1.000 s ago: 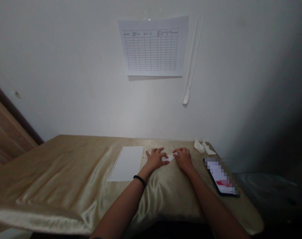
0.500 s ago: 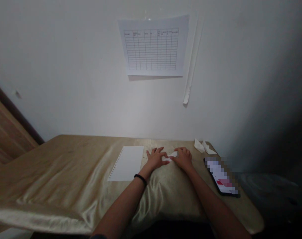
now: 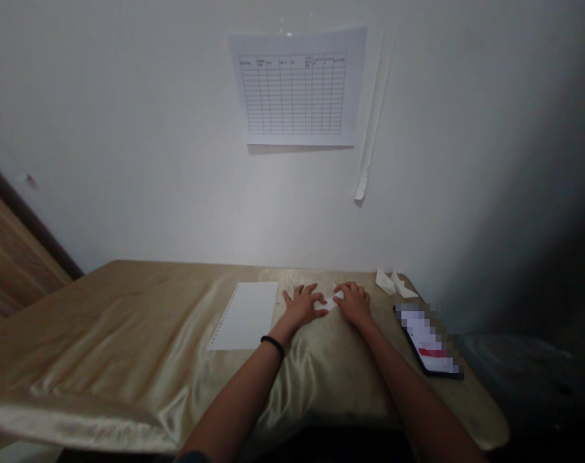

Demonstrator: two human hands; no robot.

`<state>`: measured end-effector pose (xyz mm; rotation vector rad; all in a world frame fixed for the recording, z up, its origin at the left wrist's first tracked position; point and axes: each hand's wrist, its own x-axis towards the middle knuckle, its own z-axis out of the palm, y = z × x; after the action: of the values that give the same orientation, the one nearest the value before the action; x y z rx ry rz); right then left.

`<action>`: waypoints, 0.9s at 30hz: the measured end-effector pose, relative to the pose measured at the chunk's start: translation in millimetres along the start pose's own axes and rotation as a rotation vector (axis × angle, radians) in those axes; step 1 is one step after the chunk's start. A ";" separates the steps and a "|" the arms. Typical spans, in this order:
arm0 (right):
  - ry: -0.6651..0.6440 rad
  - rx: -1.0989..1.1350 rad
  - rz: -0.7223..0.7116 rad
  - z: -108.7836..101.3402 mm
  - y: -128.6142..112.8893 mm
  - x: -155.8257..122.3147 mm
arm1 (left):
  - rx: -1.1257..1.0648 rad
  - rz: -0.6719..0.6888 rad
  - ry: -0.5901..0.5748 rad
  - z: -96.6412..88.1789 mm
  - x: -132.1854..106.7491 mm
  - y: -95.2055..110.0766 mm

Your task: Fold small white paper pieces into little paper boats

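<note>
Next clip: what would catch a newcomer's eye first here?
The left hand and right hand meet over a small folded white paper piece on the shiny gold satin cloth. A white punched-edge paper sheet lies flat just left of them, a black phone with a lit screen to their right, and a printed grid sheet hangs on the wall above.

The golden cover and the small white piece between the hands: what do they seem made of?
The golden cover looks like satin-like fabric, glossy: it shines and wrinkles softly. The small white piece between the left hand and right hand looks like thin matte paper, probably folded.
</note>
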<state>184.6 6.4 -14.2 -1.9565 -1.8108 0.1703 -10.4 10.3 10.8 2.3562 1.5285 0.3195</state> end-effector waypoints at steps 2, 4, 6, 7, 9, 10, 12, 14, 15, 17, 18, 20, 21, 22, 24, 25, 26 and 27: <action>0.000 0.006 -0.008 -0.2 0.1 -0.7 | 0.003 -0.009 0.000 -0.5 0.5 1.4; 0.005 0.007 -0.010 -0.8 0.8 -0.8 | 0.001 -0.007 -0.003 -0.7 0.9 1.8; 0.004 0.004 -0.008 -1.8 2.4 0.1 | -0.002 -0.001 -0.004 -0.4 1.2 1.2; 0.000 0.002 -0.011 -2.6 3.4 0.8 | -0.003 0.002 -0.004 -0.3 1.2 0.8; -0.011 -0.003 -0.019 -4.3 6.0 2.9 | -0.003 0.004 -0.002 0.0 1.2 0.2; -0.013 -0.009 -0.020 -5.3 7.3 4.1 | -0.001 0.003 -0.002 0.1 1.2 0.1; -0.018 -0.025 -0.013 -7.2 10.1 6.6 | 0.003 -0.002 -0.005 -0.1 1.2 0.1; -0.025 -0.041 -0.007 -8.6 12.5 8.9 | 0.002 -0.004 -0.012 -0.2 1.3 0.2; -0.029 -0.048 -0.008 -8.9 13.4 9.8 | 0.000 -0.003 -0.016 -0.1 1.5 0.1; -0.037 -0.056 -0.006 -9.1 14.3 11.0 | -0.001 -0.002 -0.017 0.2 1.6 0.0; -0.037 -0.057 0.000 -8.9 14.4 11.3 | 0.000 -0.001 -0.013 0.4 1.6 -0.1; -0.036 -0.057 0.015 -8.3 13.8 11.3 | -0.003 0.001 -0.008 0.7 1.4 -0.1; -0.031 -0.056 0.018 -7.9 13.2 11.0 | -0.004 0.001 -0.005 0.8 1.3 -0.1; -0.022 -0.054 0.019 -7.6 12.6 10.7 | -0.007 -0.001 -0.004 0.8 1.1 -0.1; -0.006 -0.054 0.021 -6.8 11.5 10.3 | -0.011 -0.002 -0.003 0.7 0.8 -0.1; 0.002 -0.056 0.024 -6.5 11.0 10.3 | -0.011 0.000 -0.004 0.7 0.8 -0.2; 0.007 -0.059 0.028 -6.1 10.7 10.6 | -0.013 0.001 -0.004 0.8 0.9 -0.3; 0.010 -0.063 0.031 -5.8 10.5 11.3 | -0.014 0.001 -0.006 1.0 1.0 -0.5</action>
<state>197.8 15.6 -10.9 -2.0265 -1.8003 0.1140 -10.1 11.3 9.7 2.3455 1.5176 0.3226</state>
